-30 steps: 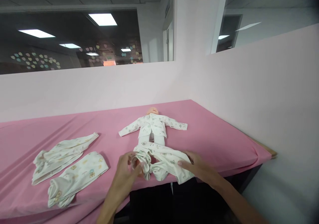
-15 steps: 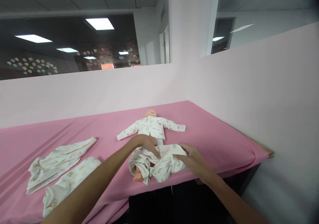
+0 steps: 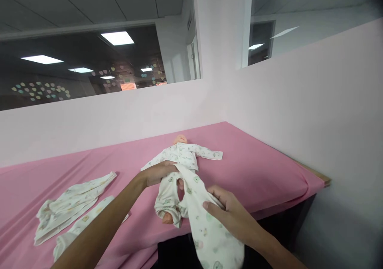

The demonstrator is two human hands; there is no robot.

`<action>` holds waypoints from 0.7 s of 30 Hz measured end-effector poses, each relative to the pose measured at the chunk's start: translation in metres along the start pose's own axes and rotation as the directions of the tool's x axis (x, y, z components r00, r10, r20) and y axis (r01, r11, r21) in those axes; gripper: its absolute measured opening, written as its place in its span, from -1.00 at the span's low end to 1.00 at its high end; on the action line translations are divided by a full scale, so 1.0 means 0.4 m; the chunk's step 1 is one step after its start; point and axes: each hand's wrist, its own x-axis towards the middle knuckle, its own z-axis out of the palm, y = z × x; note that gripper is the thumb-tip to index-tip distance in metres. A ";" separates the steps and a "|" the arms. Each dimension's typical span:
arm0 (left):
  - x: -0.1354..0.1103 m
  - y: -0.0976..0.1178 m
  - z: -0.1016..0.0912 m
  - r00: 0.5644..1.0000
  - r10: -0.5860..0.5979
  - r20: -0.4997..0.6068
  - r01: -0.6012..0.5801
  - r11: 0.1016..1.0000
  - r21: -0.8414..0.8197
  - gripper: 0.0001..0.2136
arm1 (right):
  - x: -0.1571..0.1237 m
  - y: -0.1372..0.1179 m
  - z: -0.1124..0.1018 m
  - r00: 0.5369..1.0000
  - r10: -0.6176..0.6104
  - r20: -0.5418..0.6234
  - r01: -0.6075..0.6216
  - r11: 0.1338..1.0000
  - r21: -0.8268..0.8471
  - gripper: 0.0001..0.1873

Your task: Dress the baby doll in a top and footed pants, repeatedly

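A baby doll (image 3: 180, 139) in a white printed top (image 3: 183, 154) lies face up on the pink table cover (image 3: 254, 169). Printed white baby trousers (image 3: 191, 197) are partly on its legs, and one bare foot (image 3: 167, 218) sticks out of the left leg. My left hand (image 3: 157, 172) is closed on the waistband by the doll's hips. My right hand (image 3: 223, 209) is closed on the other trouser leg, which hangs loose over the table's front edge.
Two more printed baby garments (image 3: 70, 199) (image 3: 80, 227) lie on the cover at the left. A pale pink partition wall (image 3: 299, 101) runs behind and along the right side. The table corner (image 3: 324, 180) is at the right.
My left hand moved from the doll's foot up to the waistband. My right hand pulled the bunched trouser leg out toward me, so it now hangs stretched over the front edge.
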 end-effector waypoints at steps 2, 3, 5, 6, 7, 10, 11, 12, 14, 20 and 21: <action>-0.010 -0.004 -0.004 1.000 0.018 -0.022 -0.020 0.991 -0.135 -0.81 | 0.004 -0.006 0.006 1.000 -0.023 0.008 0.023 0.999 -0.030 -0.85; -0.016 -0.009 -0.005 0.998 0.046 -0.035 -0.052 0.983 -0.175 -0.81 | 0.010 -0.008 0.008 1.000 -0.030 -0.001 0.030 0.999 -0.039 -0.84; -0.027 -0.021 -0.008 0.990 0.134 -0.038 -0.139 0.958 -0.249 -0.83 | 0.025 -0.010 0.011 0.999 -0.032 -0.031 0.030 0.999 -0.043 -0.83; -0.032 -0.029 -0.009 0.983 0.177 -0.052 -0.184 0.937 -0.298 -0.84 | 0.032 -0.009 0.012 0.999 -0.029 -0.045 0.027 0.999 -0.041 -0.82; -0.037 -0.037 -0.011 0.973 0.210 -0.092 -0.229 0.905 -0.358 -0.85 | 0.038 -0.007 0.012 0.998 -0.025 -0.054 0.023 0.999 -0.042 -0.82; -0.047 -0.059 -0.016 0.927 0.201 -0.316 -0.348 0.776 -0.526 -0.84 | 0.045 0.012 0.010 0.999 0.003 -0.041 -0.006 0.997 -0.075 -0.84; -0.047 -0.065 -0.015 0.907 0.173 -0.384 -0.378 0.739 -0.558 -0.83 | 0.045 0.021 0.007 0.999 0.021 -0.028 -0.024 0.996 -0.089 -0.85; -0.047 -0.070 -0.014 0.892 0.149 -0.428 -0.396 0.713 -0.578 -0.83 | 0.044 0.030 0.003 0.999 0.043 -0.010 -0.044 0.994 -0.098 -0.86; -0.042 -0.079 -0.007 0.888 0.114 -0.446 -0.388 0.706 -0.592 -0.84 | 0.042 0.049 -0.007 0.996 0.082 0.038 -0.078 0.992 -0.101 -0.87; -0.023 -0.087 0.018 0.899 0.116 -0.422 -0.331 0.811 -0.483 -0.82 | 0.045 0.065 -0.044 0.977 0.111 0.180 -0.086 0.986 -0.145 -0.76; -0.023 -0.086 0.020 0.900 0.132 -0.415 -0.337 0.815 -0.471 -0.79 | 0.050 0.059 -0.049 0.979 0.105 0.172 -0.076 0.983 -0.165 -0.73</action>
